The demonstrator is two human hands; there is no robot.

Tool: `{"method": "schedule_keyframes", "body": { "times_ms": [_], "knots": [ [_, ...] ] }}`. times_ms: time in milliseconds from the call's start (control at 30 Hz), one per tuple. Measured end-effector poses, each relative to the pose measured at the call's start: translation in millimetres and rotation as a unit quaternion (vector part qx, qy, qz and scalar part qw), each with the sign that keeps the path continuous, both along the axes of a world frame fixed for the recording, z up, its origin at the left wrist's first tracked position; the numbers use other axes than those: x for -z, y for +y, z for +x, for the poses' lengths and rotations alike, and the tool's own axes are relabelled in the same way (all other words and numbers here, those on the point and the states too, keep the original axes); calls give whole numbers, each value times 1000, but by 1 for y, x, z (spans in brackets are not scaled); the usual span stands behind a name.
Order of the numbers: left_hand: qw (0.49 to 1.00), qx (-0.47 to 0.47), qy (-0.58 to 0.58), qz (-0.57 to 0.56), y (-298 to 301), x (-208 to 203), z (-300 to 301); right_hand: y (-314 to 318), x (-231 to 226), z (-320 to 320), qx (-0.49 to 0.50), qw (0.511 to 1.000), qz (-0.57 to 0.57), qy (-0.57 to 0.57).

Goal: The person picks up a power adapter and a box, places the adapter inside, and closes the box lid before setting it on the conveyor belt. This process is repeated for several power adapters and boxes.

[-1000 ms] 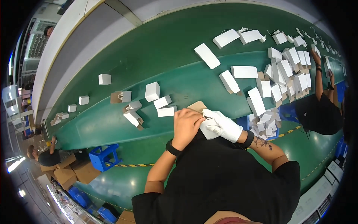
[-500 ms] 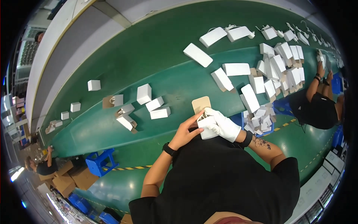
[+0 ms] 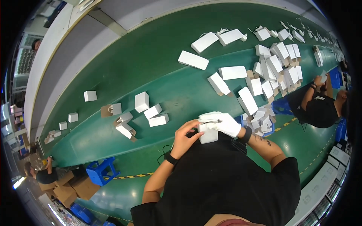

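A small white cardboard box [image 3: 209, 136] is held upright close to my body at the table's near edge. My bare left hand [image 3: 184, 139] grips it from the left, fingers at its upper edge and thumb on its near face. Across its top lies my white-gloved right hand [image 3: 225, 123], fingers bent over the lid, which is mostly hidden under the glove. Left of the hands on the table stand several white boxes, among them an upright one [image 3: 142, 102] and an open one with brown flaps [image 3: 125, 130].
A green work table [image 3: 181, 92] curves across the view. Many long white boxes [image 3: 273, 64] are heaped at right, above a blue crate [image 3: 269, 132] of small boxes. White plugs and cables line the far right. A co-worker [image 3: 320, 109] sits right; a blue stool [image 3: 101, 171] stands left.
The box's raised lid flap has been folded down, and my right hand has moved onto the top. My left hand has shifted slightly left, still gripping the box.
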State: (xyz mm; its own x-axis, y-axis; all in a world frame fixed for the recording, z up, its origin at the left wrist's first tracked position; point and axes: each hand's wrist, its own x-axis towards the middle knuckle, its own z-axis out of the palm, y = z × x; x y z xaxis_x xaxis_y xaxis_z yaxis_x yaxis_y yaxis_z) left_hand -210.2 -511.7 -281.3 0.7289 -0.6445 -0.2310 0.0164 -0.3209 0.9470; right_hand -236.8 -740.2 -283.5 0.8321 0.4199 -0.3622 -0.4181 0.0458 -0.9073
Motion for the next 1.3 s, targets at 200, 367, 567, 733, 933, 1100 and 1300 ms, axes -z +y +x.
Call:
{"method": "schedule_keyframes", "body": {
  "times_ms": [200, 367, 567, 733, 933, 1100, 1300],
  "knots": [
    [995, 46, 86, 5, -16, 1, -2, -4, -8, -3, -27, 963, -172, -207],
    [984, 134, 87, 85, -12, -3, 19, 7, -11, 3, -67, 957, -230, -163],
    [974, 179, 82, 113, -11, -11, 28, -6, 1, 11, -116, 978, -156, -80],
    [972, 185, 89, 115, -9, -3, 27, 4, -19, 6, -152, 927, -248, -235],
    [990, 113, 76, 38, -10, 19, 25, 12, -10, 20, -130, 844, -313, -415],
    [997, 15, 68, 18, 8, 20, 62, 6, -10, 88, -229, 875, -232, -357],
    [924, -181, -266, 205, 54, 26, 212, 2, 68, 216, 11, 725, -594, -350]
  ]
}}
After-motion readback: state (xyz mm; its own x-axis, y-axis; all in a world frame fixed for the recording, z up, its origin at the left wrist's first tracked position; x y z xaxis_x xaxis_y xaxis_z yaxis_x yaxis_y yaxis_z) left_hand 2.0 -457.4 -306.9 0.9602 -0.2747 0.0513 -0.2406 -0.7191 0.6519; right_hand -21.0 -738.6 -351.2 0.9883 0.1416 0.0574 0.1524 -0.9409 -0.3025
